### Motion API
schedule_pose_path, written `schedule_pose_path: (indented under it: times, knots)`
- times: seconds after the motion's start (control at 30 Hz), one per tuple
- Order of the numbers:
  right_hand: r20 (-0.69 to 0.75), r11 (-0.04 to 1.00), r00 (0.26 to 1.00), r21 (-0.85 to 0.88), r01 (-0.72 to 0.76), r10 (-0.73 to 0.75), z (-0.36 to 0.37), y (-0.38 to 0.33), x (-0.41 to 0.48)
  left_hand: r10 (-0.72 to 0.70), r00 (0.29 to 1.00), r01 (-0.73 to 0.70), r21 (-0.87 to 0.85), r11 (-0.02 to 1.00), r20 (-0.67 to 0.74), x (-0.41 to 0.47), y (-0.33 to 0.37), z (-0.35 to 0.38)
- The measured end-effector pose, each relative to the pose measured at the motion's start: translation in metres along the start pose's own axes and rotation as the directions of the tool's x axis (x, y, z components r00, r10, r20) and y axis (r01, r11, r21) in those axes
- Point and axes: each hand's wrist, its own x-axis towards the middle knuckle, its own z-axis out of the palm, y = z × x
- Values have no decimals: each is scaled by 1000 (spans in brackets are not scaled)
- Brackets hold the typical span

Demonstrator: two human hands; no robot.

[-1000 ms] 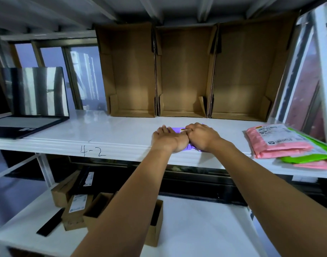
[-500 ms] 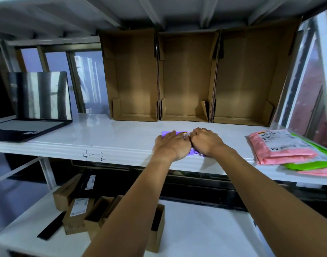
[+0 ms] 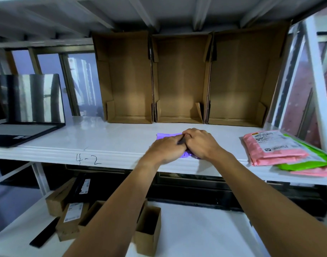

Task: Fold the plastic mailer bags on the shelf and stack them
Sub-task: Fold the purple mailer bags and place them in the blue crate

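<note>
Mailer (image 3: 168, 135), purple, centre frame on shelf (image 3: 103, 141), near front edge. I see left grip (image 3: 166, 149) and right grip (image 3: 201, 143) touching side by side, fingers curled down, pinching it. Pink mailer (image 3: 274, 149) atop green mailer (image 3: 311, 164), right edge.

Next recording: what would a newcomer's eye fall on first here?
The left hand and right hand, side by side on a small purple mailer at the front of the white shelf, mid-frame. Then the bright pink mailer atop a green mailer at the shelf's right end, and three empty cardboard boxes standing open along the back.
</note>
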Motion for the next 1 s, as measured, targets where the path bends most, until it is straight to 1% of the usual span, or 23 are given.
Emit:
schedule_pose_path:
  times: [0.07,0.13,0.3,0.4,0.47,0.63,0.83,0.93,1.0]
  knots:
    - [24,1000,999,-7,-27,27,1,1,2,30,999,-32,64,997,18,4,0,2]
    - [81,999,996,-20,-47,48,1,2,4,47,998,-52,109,993,49,7,0,4]
    - [225,995,969,-22,-102,105,-9,2,8,44,990,-65,153,986,135,16,-4,3]
    - [265,995,959,-21,-94,96,-13,4,5,13,982,-46,172,984,190,17,-7,-2]
    - [293,995,951,-36,-90,97,-13,7,3,-36,978,-6,194,981,208,16,-11,-7]
    - [277,994,955,-56,-96,108,-16,18,-4,-116,971,71,209,975,211,11,-18,-16]
    - [243,992,962,-48,-119,127,-17,16,-4,-214,970,180,250,951,116,12,-17,-13]
    - [234,989,961,-26,-148,150,-14,20,-2,-205,972,174,242,955,112,13,-19,-13]
    - [210,985,962,-19,-173,173,-13,23,-1,-191,977,170,190,967,97,14,-22,-13]
